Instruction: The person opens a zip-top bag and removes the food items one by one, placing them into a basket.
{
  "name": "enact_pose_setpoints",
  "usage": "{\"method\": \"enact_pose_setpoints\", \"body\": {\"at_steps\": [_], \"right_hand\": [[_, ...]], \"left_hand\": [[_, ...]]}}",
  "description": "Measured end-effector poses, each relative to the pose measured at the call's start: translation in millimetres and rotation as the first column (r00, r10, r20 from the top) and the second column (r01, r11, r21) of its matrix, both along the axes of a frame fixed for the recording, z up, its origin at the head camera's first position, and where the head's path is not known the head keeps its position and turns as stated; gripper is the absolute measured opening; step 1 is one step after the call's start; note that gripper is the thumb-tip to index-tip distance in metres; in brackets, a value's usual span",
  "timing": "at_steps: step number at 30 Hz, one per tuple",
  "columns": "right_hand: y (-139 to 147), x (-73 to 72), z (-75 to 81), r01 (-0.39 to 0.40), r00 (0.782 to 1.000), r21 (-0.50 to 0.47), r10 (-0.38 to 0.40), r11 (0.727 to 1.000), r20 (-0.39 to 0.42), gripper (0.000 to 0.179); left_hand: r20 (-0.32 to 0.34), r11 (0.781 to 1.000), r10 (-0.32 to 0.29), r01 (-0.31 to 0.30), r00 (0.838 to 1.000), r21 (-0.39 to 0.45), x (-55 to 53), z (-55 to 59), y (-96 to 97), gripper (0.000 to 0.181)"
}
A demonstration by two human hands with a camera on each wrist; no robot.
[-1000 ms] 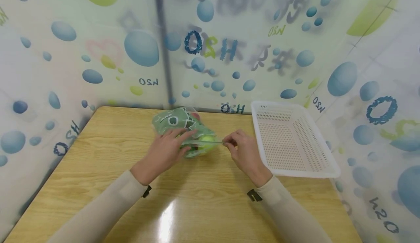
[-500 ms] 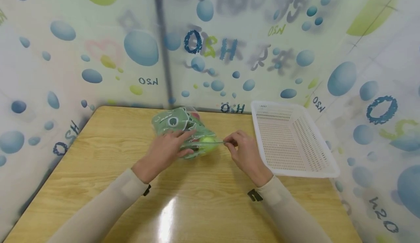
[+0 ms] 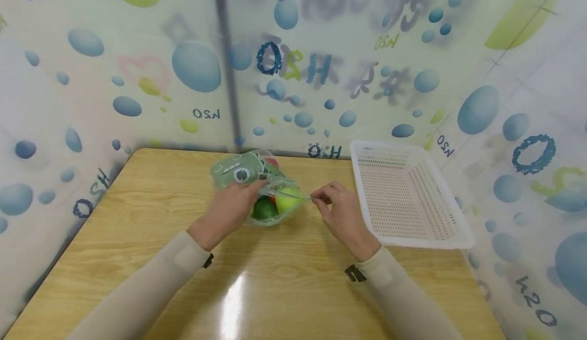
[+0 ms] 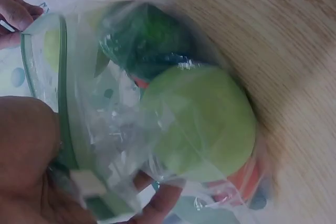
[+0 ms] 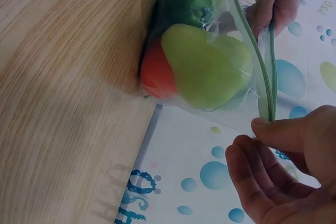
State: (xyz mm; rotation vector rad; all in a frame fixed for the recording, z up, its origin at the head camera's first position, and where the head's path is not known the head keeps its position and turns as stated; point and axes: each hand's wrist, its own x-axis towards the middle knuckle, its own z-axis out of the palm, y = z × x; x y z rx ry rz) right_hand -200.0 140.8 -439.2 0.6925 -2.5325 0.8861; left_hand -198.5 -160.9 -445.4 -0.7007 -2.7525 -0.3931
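Note:
A clear zip bag point(image 3: 223, 174), printed with a green cartoon face, lies near the back of the table. Inside it I see a light green pear-shaped fruit point(image 5: 207, 66), a dark green pepper-like piece point(image 5: 184, 6) and a red piece point(image 5: 157, 72). My left hand point(image 3: 228, 208) grips the bag near its mouth. In the left wrist view the thumb lies by the green zip strip point(image 4: 63, 77), and fingertips show lower down by the plastic. My right hand point(image 3: 343, 218) pinches the strip's end between thumb and index finger. Both rims of the mouth stand apart.
A white plastic basket point(image 3: 415, 243) with slotted walls stands right of my right hand. The wooden table point(image 3: 293, 289) meets bubble-patterned curtain walls point(image 3: 302, 95) at the back and sides.
My left hand has curled in and lifted the bag's near edge back. The mouth now gapes, and the dark green and light green pieces show plainly. My right hand stays at the strip's end.

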Motion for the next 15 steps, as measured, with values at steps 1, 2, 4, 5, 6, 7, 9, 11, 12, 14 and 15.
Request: {"method": "enact_pose_setpoints", "body": {"at_steps": [1,2,4,5,6,7,9,11,12,14,15], "right_hand": [[0.0,0.2,0.2,0.001,1.000,0.002,-0.001,1.000,-0.005,0.011],[0.0,0.6,0.5,0.004,1.000,0.006,-0.004,1.000,-0.010,0.011],[-0.2,1.4,1.2,0.008,1.000,0.017,-0.008,1.000,-0.024,0.013],[-0.5,1.8,1.5,0.010,0.999,0.024,-0.010,1.000,-0.031,0.015],[-0.6,2.1,2.0,0.011,0.999,0.030,-0.010,0.999,-0.038,0.017],[-0.8,2.6,2.7,0.011,0.999,0.033,-0.010,0.999,-0.046,0.019],[-1.2,3.2,3.4,0.011,0.997,0.034,-0.009,0.999,-0.070,0.024],[-2.2,3.6,4.2,-0.001,0.995,0.024,0.004,1.000,-0.101,0.027],[-2.7,3.6,4.4,-0.010,0.992,0.017,0.012,1.000,-0.123,0.027],[-4.1,3.9,5.1,-0.042,0.985,0.004,0.042,0.999,-0.168,0.027],[-5.1,3.7,5.4,-0.065,0.979,0.000,0.064,0.998,-0.192,0.026]], "left_hand": [[0.011,1.000,0.011,-0.011,1.000,0.006,-0.3,1.1,0.0,0.030],[0.026,1.000,0.025,-0.025,0.999,0.010,-0.4,2.3,0.2,0.026],[0.053,0.998,0.057,-0.058,0.997,0.012,-0.9,3.9,0.6,0.019],[0.062,0.997,0.071,-0.072,0.996,0.011,-1.1,4.7,1.1,0.016],[0.075,0.996,0.086,-0.088,0.993,0.013,-1.2,5.1,1.5,0.013],[0.081,0.995,0.096,-0.098,0.992,0.017,-1.3,5.7,2.0,0.012],[0.091,0.993,0.113,-0.116,0.989,0.030,-1.5,6.3,3.0,0.015],[0.091,0.991,0.120,-0.125,0.989,0.052,-1.3,6.6,4.0,0.019],[0.094,0.989,0.122,-0.129,0.988,0.068,-1.2,6.6,4.4,0.020],[0.099,0.986,0.128,-0.138,0.987,0.096,-0.9,6.8,5.3,0.023],[0.102,0.984,0.130,-0.141,0.986,0.111,-0.9,7.0,5.7,0.024]]}}
